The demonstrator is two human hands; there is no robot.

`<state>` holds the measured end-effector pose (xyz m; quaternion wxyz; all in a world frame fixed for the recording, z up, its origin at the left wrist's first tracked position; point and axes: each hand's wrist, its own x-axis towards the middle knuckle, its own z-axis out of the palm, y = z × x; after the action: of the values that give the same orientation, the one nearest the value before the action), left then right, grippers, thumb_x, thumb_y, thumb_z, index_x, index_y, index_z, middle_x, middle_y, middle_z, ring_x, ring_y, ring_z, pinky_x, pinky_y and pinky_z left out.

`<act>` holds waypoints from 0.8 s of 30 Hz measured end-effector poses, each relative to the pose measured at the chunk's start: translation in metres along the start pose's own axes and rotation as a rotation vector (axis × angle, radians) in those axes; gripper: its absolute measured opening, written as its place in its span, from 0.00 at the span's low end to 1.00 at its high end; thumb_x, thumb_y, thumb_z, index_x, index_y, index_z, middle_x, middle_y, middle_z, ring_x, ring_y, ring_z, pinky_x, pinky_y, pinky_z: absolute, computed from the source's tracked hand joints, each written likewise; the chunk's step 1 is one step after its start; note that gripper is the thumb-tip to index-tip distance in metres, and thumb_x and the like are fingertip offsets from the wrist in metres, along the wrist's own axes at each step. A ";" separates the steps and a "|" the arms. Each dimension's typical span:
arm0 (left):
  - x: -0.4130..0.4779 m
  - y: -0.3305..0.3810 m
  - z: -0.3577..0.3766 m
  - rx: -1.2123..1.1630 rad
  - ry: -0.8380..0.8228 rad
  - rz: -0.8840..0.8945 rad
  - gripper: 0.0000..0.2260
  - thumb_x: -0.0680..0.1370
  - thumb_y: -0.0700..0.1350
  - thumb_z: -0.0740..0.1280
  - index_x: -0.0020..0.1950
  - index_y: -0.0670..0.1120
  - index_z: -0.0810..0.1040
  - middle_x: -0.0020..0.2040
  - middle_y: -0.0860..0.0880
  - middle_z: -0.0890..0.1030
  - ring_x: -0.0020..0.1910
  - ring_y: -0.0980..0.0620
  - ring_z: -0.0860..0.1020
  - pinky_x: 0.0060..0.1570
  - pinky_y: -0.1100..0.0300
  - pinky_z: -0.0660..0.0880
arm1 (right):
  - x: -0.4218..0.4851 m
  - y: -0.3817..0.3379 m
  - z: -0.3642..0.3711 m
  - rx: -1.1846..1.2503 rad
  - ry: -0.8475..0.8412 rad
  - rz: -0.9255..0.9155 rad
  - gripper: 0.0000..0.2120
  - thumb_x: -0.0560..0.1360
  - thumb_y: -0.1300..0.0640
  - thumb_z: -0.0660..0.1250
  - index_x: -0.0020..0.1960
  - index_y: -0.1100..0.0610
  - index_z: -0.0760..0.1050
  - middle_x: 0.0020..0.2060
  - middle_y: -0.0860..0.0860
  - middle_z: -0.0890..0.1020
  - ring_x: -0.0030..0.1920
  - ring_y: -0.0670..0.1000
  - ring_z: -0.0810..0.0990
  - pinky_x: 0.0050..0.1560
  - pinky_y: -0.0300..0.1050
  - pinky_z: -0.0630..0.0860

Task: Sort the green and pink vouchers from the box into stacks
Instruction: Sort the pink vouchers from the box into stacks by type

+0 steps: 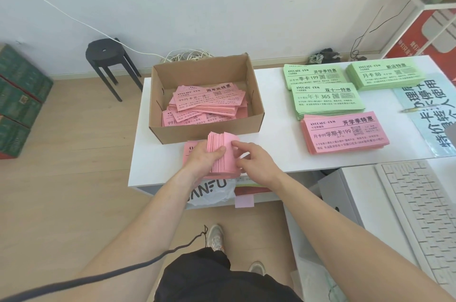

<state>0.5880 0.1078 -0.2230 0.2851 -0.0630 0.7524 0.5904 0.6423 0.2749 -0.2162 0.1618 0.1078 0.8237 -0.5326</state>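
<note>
1. Counting what is already sorted, we find three green voucher stacks (325,100) lying on the white table (278,153), to the right of the open brown cardboard box (172,135). A tidy pink voucher stack (344,133) lies just in front of them.
2. We see only loose pink paper vouchers (204,106) in the box, heaped untidily. No green shows among them, so we judge the green work done or nearly so.
3. We hold a thick bundle of pink vouchers (222,151) just in front of the box, above another flat pink pile (190,148) at the table's near edge.
4. Our left hand (201,156) wraps round the bundle, fingers curled across its face. Our right hand (254,161) pinches the bundle's right edge with fingertips and thumb.
5. We judge the task well past halfway. What remains is squaring this bundle, laying it down, and clearing the pink heap in the box.
</note>
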 end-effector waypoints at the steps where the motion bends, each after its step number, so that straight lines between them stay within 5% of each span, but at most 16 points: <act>1: 0.001 -0.001 0.000 -0.014 0.002 -0.008 0.10 0.81 0.45 0.68 0.62 0.48 0.80 0.54 0.48 0.85 0.55 0.45 0.83 0.55 0.48 0.80 | 0.001 0.001 -0.002 -0.010 0.009 0.002 0.25 0.78 0.64 0.62 0.74 0.52 0.72 0.59 0.51 0.77 0.52 0.54 0.81 0.58 0.51 0.80; 5: 0.004 -0.002 0.002 -0.002 -0.002 -0.017 0.06 0.81 0.45 0.69 0.56 0.52 0.81 0.53 0.50 0.86 0.55 0.47 0.83 0.59 0.46 0.78 | 0.005 0.014 -0.020 -0.028 0.148 0.084 0.16 0.80 0.59 0.61 0.67 0.53 0.77 0.60 0.50 0.80 0.55 0.52 0.81 0.60 0.50 0.78; 10: 0.011 0.000 0.004 -0.050 -0.026 -0.066 0.05 0.80 0.43 0.70 0.54 0.52 0.82 0.53 0.49 0.86 0.55 0.47 0.83 0.61 0.45 0.77 | 0.007 0.036 -0.044 0.133 0.274 0.336 0.15 0.84 0.53 0.56 0.59 0.60 0.77 0.48 0.55 0.85 0.43 0.56 0.86 0.51 0.55 0.82; 24: 0.019 0.004 0.008 -0.024 -0.069 -0.087 0.05 0.80 0.40 0.70 0.55 0.45 0.82 0.52 0.43 0.86 0.50 0.45 0.84 0.56 0.48 0.80 | 0.005 0.054 -0.053 0.282 0.224 0.413 0.24 0.85 0.44 0.51 0.58 0.62 0.76 0.44 0.59 0.86 0.45 0.60 0.86 0.55 0.59 0.82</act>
<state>0.5728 0.1211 -0.2301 0.3354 -0.0784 0.7316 0.5883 0.6482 0.3455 -0.2432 0.1583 0.3534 0.7146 -0.5825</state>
